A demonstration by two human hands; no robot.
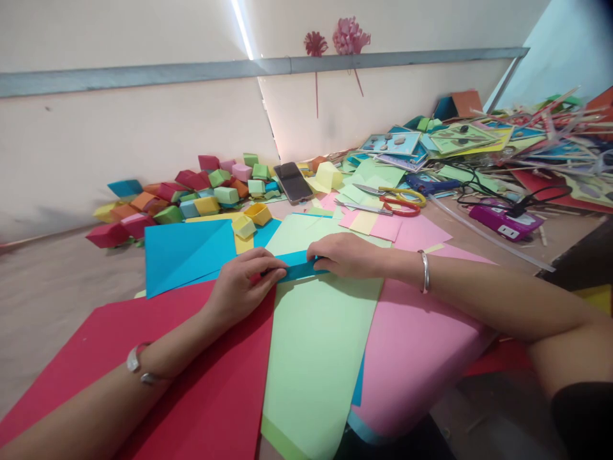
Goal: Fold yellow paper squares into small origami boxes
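Observation:
A folded blue paper strip (301,266) stretches between my two hands, above a light green sheet (320,345). Its left end is pinched by my left hand (249,280), thumb against fingers. My right hand (342,254) grips the right end, with its fingers curled over the paper. Under my left forearm lies a large red sheet (191,358). A pink sheet (421,345) is beneath my right forearm. Blue paper (186,252) lies just beyond my left hand.
Small coloured paper boxes (194,185) are heaped at the back left, beside a phone (292,182). Scissors (400,203), a blue glue gun (433,185) and a purple power strip (505,219) lie right of centre. Sticks and cards (464,137) pile up at the back right.

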